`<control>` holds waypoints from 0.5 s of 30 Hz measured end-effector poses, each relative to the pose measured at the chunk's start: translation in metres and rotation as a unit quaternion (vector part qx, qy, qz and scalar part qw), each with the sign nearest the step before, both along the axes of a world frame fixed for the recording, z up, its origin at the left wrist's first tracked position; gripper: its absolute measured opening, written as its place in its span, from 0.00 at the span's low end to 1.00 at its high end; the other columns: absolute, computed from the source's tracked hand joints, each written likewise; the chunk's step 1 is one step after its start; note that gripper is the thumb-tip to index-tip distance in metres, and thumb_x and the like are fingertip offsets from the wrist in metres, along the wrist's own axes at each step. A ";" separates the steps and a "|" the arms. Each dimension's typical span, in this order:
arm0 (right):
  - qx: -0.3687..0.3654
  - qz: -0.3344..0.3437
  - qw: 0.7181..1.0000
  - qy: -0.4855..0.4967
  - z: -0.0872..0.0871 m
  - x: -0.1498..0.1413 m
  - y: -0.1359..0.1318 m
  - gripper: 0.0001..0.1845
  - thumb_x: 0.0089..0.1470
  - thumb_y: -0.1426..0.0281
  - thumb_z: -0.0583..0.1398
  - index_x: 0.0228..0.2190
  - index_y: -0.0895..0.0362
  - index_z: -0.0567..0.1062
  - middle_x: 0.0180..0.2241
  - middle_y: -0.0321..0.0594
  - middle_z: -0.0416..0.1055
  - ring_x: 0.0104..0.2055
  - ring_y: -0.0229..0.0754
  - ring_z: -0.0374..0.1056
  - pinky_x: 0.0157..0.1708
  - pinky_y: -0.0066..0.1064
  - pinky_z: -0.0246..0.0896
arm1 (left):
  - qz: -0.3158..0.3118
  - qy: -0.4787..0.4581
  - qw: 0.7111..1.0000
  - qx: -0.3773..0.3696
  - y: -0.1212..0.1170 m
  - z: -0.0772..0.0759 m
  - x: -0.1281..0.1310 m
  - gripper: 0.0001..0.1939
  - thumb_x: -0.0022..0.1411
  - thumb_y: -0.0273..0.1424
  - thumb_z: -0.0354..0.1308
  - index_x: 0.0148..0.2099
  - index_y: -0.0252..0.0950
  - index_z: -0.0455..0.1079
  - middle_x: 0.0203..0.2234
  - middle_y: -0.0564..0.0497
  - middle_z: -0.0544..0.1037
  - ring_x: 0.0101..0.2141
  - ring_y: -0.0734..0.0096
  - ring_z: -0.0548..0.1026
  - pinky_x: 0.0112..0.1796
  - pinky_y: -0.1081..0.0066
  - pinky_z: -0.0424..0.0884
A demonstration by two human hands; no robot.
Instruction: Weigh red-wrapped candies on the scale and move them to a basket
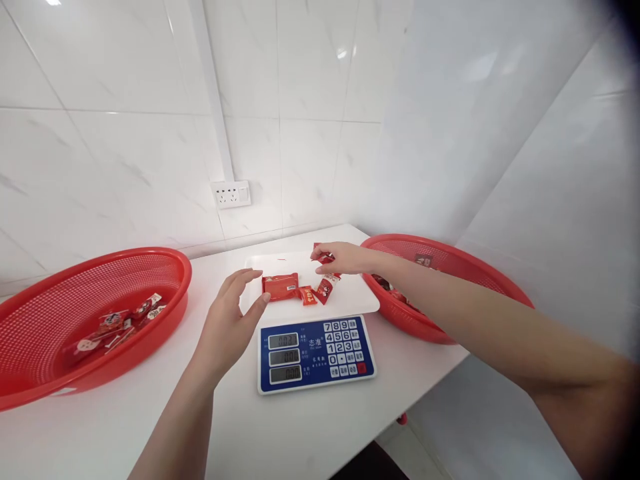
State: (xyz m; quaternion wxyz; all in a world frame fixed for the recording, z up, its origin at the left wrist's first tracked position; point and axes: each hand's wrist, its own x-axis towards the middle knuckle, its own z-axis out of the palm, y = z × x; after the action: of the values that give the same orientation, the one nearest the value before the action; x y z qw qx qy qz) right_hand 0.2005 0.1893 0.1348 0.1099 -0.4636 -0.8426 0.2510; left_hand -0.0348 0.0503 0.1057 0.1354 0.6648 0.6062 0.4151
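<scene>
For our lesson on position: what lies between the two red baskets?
In the head view, the scale stands between the left basket and right basket, with packets on its pan; the left hand and right hand are there too.

Glossy plastic packet point(281, 287), smooth plastic tray point(353, 301)

White table point(255, 427) carries left red basket point(100, 287); scale point(317, 357); right red basket point(425, 327).

Bright, diffuse light glints off the wall tiles point(313, 73) and dims below the worktop's point(250, 433) right edge; the view's right corners blacken.
</scene>
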 end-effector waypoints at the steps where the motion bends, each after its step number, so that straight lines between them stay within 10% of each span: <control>1: -0.001 0.000 1.000 0.012 0.002 0.000 0.000 0.18 0.46 0.64 0.61 0.41 0.53 0.72 0.45 0.43 0.69 0.42 0.43 0.67 0.34 0.31 0.66 | -0.001 -0.003 1.000 0.001 0.000 0.000 0.000 0.19 0.59 0.43 0.50 0.52 0.48 0.62 0.54 0.50 0.64 0.51 0.57 0.66 0.31 0.69 0.71; 15: 0.043 0.047 0.996 -0.057 -0.001 -0.010 -0.006 0.28 0.48 0.70 0.58 0.52 0.46 0.68 0.48 0.37 0.70 0.48 0.46 0.66 0.46 0.38 0.61 | -0.025 -0.002 0.998 0.053 0.001 -0.004 -0.001 0.18 0.59 0.39 0.51 0.52 0.45 0.62 0.52 0.51 0.67 0.53 0.66 0.64 0.51 0.61 0.64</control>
State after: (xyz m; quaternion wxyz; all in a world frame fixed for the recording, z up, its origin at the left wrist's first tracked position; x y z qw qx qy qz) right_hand 0.1906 0.1838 0.1338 0.0697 -0.4324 -0.8781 0.1927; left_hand -0.0356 0.0518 0.1022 0.1116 0.6847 0.5666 0.4446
